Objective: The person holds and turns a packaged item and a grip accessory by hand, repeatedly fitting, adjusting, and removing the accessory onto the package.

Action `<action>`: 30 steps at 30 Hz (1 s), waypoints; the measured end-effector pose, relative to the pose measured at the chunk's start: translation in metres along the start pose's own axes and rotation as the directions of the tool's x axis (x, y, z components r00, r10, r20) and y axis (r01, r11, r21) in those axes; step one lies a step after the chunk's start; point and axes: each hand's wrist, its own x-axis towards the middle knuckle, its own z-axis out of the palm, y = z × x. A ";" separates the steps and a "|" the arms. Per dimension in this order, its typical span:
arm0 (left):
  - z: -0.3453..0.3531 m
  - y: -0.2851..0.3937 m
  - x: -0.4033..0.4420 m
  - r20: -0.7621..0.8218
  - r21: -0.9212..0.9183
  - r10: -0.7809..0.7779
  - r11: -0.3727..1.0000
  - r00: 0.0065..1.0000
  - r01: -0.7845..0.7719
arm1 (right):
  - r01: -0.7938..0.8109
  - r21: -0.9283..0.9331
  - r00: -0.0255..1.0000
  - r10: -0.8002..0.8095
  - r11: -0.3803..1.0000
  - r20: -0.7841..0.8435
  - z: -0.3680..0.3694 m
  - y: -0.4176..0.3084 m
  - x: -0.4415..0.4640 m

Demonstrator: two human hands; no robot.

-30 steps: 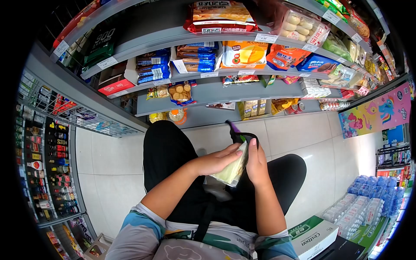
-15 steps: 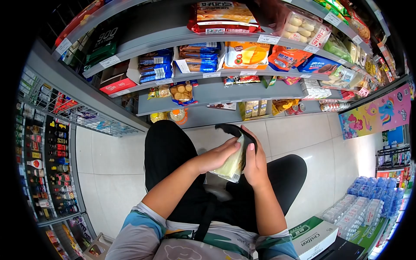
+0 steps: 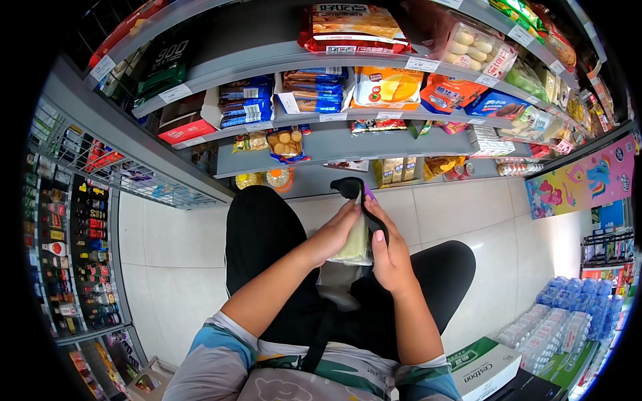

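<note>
1. A pale yellow-green packet [image 3: 354, 247] in clear wrapping is held between both hands, above the lap and in front of the lowest shelf.
2. By the left hand [image 3: 332, 235], the packet is gripped along its left side, with the fingers pointed up toward its top end.
3. By the right hand [image 3: 393, 260], a black strap [image 3: 374, 211] is gripped at the packet's right side — the thumb is laid near the strap's lower end.
4. The strap is curved over the top of the packet, and its loose end is bent out to the left. A small purple patch [image 3: 370, 195] is seen beside it, close to the right fingertips; what it belongs to cannot be told.
5. The packet is framed by two knees in black trousers [image 3: 264, 230], bent to either side above the pale tiled floor [image 3: 180, 234].
6. Ahead, grey shelves [image 3: 267, 159] are stocked with packaged snacks — blue-wrapped bars [image 3: 246, 101] in an open box, an orange packet [image 3: 386, 87] and a red packet [image 3: 354, 28] among them.
7. At the lower right, a Cestbon box [image 3: 483, 367] is placed near wrapped water bottles [image 3: 575, 301]; at the left, a wire rack [image 3: 127, 175] is seen.
</note>
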 end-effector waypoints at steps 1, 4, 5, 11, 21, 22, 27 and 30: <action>-0.001 0.000 0.001 -0.001 0.000 0.000 1.000 1.000 0.000 | 0.000 0.001 1.000 0.000 1.000 0.001 0.000 -0.001 -0.001; -0.006 -0.003 0.008 -0.124 -0.133 0.035 0.990 0.992 -0.052 | 0.002 0.057 0.999 -0.004 0.998 0.044 0.002 -0.006 -0.002; -0.007 -0.003 0.008 -0.125 -0.133 0.035 0.990 0.992 -0.052 | 0.020 0.057 0.998 -0.023 0.998 0.058 0.003 -0.008 -0.002; -0.008 0.002 0.008 -0.380 -0.307 0.049 0.936 0.924 -0.175 | 0.022 0.072 0.995 -0.029 0.997 0.097 0.003 -0.008 -0.002; -0.005 0.011 0.002 -0.266 -0.437 0.046 0.884 0.963 -0.164 | -0.083 0.055 0.993 0.078 0.995 0.093 0.005 -0.010 -0.001; -0.004 0.009 0.003 -0.226 -0.443 0.037 0.886 0.973 -0.137 | -0.083 0.055 0.993 0.078 0.995 0.093 0.004 -0.012 -0.001; 0.002 0.013 -0.003 -0.040 -0.162 0.027 0.986 0.999 -0.033 | -0.110 0.074 0.994 0.108 0.991 0.033 0.004 -0.002 -0.002; -0.001 0.006 0.000 0.063 -0.070 0.004 0.998 0.998 0.001 | -0.102 0.095 0.994 0.106 0.990 -0.040 0.005 -0.001 -0.001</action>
